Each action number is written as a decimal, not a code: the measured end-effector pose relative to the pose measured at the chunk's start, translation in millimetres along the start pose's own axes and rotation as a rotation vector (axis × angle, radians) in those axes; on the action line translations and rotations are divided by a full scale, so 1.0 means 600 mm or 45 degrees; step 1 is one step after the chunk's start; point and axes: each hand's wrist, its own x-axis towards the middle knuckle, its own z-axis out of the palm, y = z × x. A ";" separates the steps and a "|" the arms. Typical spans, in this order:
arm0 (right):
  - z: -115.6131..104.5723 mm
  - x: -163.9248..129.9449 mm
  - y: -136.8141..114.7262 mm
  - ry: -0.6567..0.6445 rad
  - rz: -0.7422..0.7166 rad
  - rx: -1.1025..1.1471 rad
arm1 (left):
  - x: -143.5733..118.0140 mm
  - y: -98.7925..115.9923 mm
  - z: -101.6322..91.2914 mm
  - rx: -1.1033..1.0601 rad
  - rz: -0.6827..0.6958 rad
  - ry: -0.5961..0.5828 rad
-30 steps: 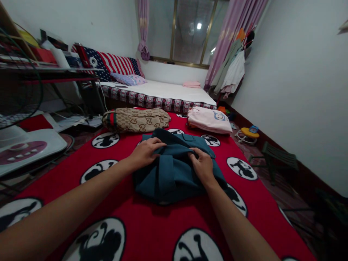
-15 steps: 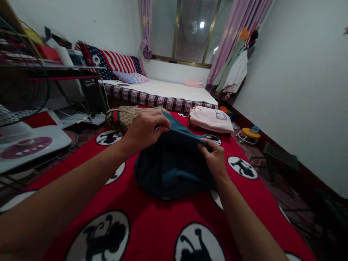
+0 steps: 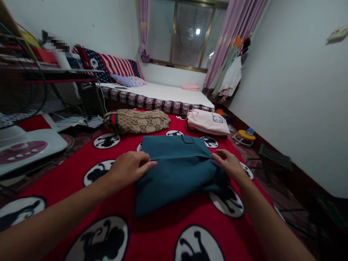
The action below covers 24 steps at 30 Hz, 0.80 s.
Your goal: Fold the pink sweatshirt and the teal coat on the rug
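Observation:
A teal folded garment lies on the red blanket in front of me, with a stitched tab near its far edge. Across its middle runs a crease between my two hands. My left hand is at the left side, thumb over the cloth and fingers curled, pinching it at the crease. On the opposite side, my right hand has thumb and forefinger closed on the other end of the same crease. The cloth's lower right corner is bunched and shaded. Exactly what kind of garment it is does not show.
Beyond it lie a brown patterned folded garment and a pink folded garment on the red blanket. A fan and a cluttered desk stand left. Stools are at right, a bed behind.
The teal garment has gone from lifted and bunched to spread flatter on the blanket. My hands have moved lower and farther apart, uncovering the brown patterned garment.

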 end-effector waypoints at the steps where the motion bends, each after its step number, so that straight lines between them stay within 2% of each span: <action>1: 0.005 0.009 0.014 -0.030 0.087 -0.014 | 0.010 -0.014 0.004 0.014 -0.069 0.128; 2: 0.011 0.017 0.024 -0.075 0.168 -0.012 | 0.018 -0.026 0.011 0.017 -0.129 0.195; 4: 0.026 0.026 0.038 -0.155 0.268 0.026 | 0.029 -0.043 0.035 -0.031 -0.240 0.172; 7: 0.056 0.028 0.044 -0.187 0.219 0.123 | 0.035 -0.046 0.077 -0.171 -0.308 0.061; 10: 0.082 0.021 0.037 -0.083 0.123 0.179 | 0.049 -0.032 0.102 -0.365 -0.238 0.057; 13: 0.087 0.008 0.018 0.204 0.026 0.245 | 0.087 -0.027 0.090 -0.455 -0.092 0.108; 16: 0.084 -0.004 0.001 0.464 -0.061 0.375 | 0.144 -0.035 0.055 -0.328 0.041 0.263; 18: 0.088 -0.007 0.000 0.496 -0.038 0.399 | 0.177 -0.037 0.037 -0.068 -0.047 0.360; 21: 0.108 -0.010 0.018 0.398 0.114 0.319 | 0.199 -0.022 0.034 0.198 -0.167 0.490; 23: 0.121 -0.011 0.036 0.405 0.188 0.274 | 0.191 0.002 0.053 0.117 -0.084 0.581; 24: 0.126 -0.012 0.043 0.429 0.192 0.261 | 0.182 0.015 0.067 0.017 0.001 0.581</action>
